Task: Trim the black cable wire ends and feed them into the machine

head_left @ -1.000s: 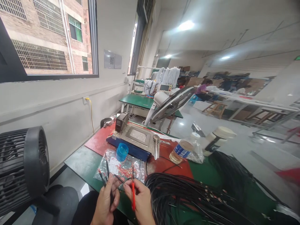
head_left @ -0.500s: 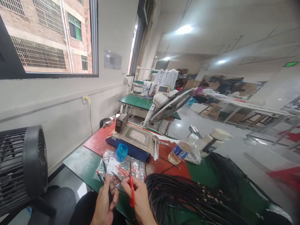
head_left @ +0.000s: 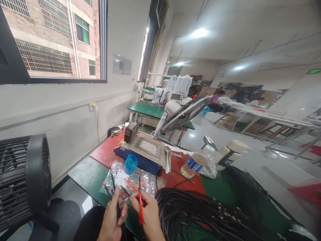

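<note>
My left hand (head_left: 113, 216) pinches a few thin black wires (head_left: 111, 183) whose ends stick up; one carries a red tip. My right hand (head_left: 149, 216) grips red-handled tweezers (head_left: 140, 205), point up, close beside those wire ends. Both hands hover at the near edge of the green table (head_left: 87, 174), over a clear plastic sheet (head_left: 130, 180) strewn with small red pieces. A big heap of black cables (head_left: 200, 211) lies just right of my right hand.
A blue cup (head_left: 130, 164) and a grey machine on a blue base (head_left: 144, 150) sit beyond the sheet. A water bottle (head_left: 194, 164) and a white jar (head_left: 232, 152) stand to the right. A black fan (head_left: 23, 180) is at left; a white fan (head_left: 183, 113) stands behind. A person sits far back.
The view shifted slightly. My hands stay close together with the wires and tweezers; the tweezers sit a little more upright.
</note>
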